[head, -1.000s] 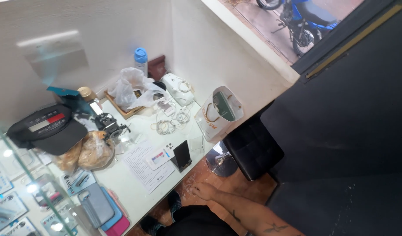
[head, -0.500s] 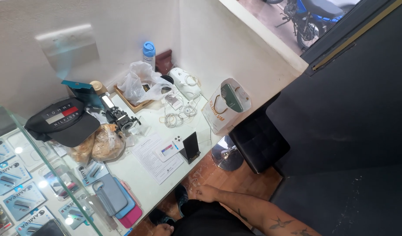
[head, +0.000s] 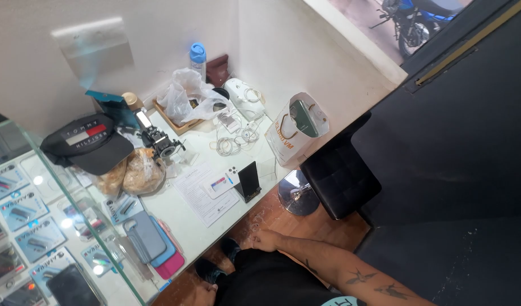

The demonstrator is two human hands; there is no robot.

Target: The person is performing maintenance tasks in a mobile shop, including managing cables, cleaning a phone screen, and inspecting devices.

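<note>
white paper bag (head: 297, 133) stands at desk (head: 175, 212) edge; right hand (head: 264, 239) loosely curled, empty.

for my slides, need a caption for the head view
Seated person's right hand rests near the white counter holding a black cap, phone cases and tangled cables.

A white paper bag (head: 291, 133) with tan handles stands at the counter's edge. Blue-and-white blister packs (head: 14, 207) lie under the glass case; a printed white sheet (head: 201, 190) lies mid-counter.
</note>
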